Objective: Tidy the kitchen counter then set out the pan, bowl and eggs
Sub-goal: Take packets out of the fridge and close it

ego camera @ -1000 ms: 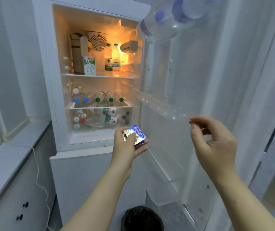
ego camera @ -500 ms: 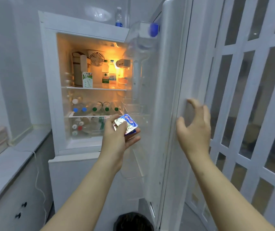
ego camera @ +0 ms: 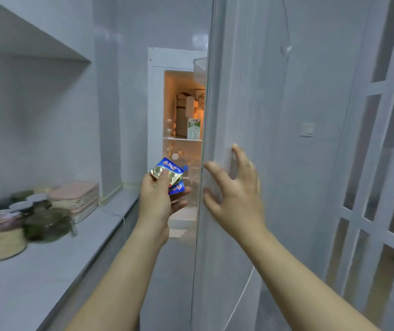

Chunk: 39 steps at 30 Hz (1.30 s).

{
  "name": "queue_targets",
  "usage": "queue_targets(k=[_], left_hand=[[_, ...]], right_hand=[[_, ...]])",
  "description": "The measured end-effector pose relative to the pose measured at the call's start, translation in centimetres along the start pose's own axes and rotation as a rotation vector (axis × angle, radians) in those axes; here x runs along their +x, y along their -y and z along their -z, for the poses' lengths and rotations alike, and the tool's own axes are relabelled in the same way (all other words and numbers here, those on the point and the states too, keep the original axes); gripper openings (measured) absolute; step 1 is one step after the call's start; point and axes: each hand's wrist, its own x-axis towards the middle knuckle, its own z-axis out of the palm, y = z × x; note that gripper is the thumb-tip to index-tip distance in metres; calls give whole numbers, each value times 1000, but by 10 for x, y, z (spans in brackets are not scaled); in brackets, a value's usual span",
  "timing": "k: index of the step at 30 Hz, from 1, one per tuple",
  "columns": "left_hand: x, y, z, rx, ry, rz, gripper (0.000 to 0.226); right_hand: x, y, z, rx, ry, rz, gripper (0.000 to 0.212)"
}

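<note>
- Head view: my left hand (ego camera: 157, 199) is curled round a small blue and gold packet (ego camera: 170, 175). The thumb lies across its gold face and the fingers are underneath. I hold it in front of the lit gap of the fridge (ego camera: 182, 111).
- My right hand (ego camera: 233, 199) holds nothing. Its fingers are spread wide, with the tips against the outer face of the fridge door (ego camera: 274, 163) and the thumb at the door's near edge.
- The door covers most of the opening, so only a narrow strip of shelves shows. A white and green carton (ego camera: 194, 128) stands on the upper shelf.
- Pale round shapes sit along the fridge's left inner wall; I cannot tell whether they are eggs.
- The table (ego camera: 55, 266) runs along my left. On it stand blurred jars (ego camera: 3, 232), a lidded glass pot (ego camera: 46, 225) and stacked pink boxes (ego camera: 76, 199) at the far end.
- A white lattice door (ego camera: 382, 187) is at my right.
</note>
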Motion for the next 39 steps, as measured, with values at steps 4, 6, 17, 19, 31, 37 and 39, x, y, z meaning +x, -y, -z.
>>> queue_targets(k=[4,6,17,19,31,37,39], left_hand=[[52,-11,41,13,-86,-48,14],[83,-14,62,28,-106,-67,16],[256,16,136,7,-52,99,27],[278,27,136,-24,-59,125,28],[371,70,135,-225,-196,153,32],[395,88,122,-192,-204,139,27],[396,91,118,-170,-201,126,27]], right_hand=[[27,21,-68,-47,-23,141,35],[41,29,-105,-54,-34,190,31],[108,49,-297,-257,-17,264,15],[115,47,-324,-285,4,269,17],[144,-6,-429,-334,153,283,57],[144,-26,-447,-271,244,273,72],[143,-23,-446,-233,297,252,73]])
